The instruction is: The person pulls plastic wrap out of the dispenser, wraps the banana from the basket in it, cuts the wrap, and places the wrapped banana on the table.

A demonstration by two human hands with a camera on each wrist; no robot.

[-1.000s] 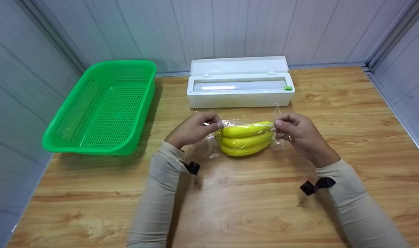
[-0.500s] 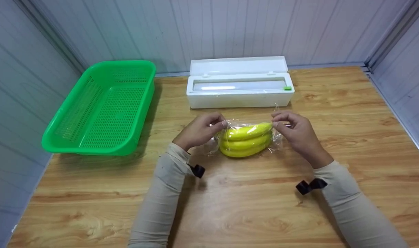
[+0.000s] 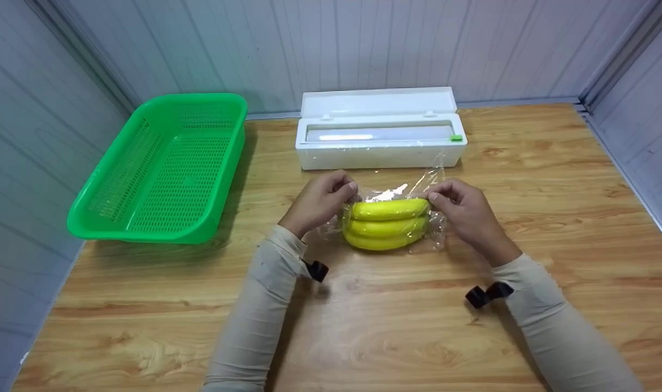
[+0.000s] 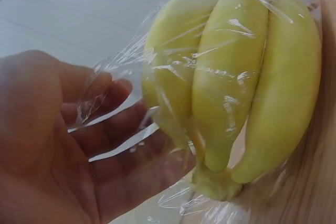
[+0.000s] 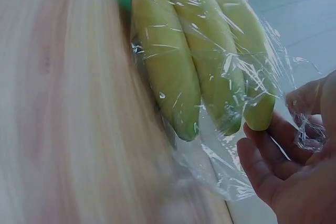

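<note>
A bunch of three yellow bananas lies on the table under clear plastic wrap. Its stem end points left, as the left wrist view shows, with wrap stretched over the fruit. At that end my left hand pinches the wrap's far edge between thumb and index finger; the other fingers spread under the film. By the banana tips, my right hand pinches a crumpled bit of wrap, seen in the right wrist view, and its other fingertips are right at the tips. A loose wrap corner sticks up toward the back.
Behind the bananas stands a white plastic-wrap dispenser box, lid raised, with a green slide cutter at its right end. A green perforated basket sits at the back left. Panel walls border the wooden table.
My left hand has moved right along the wrap, and my right hand slightly left. The bananas have turned a little, and the wrap's far edge now stands up higher toward the box.
</note>
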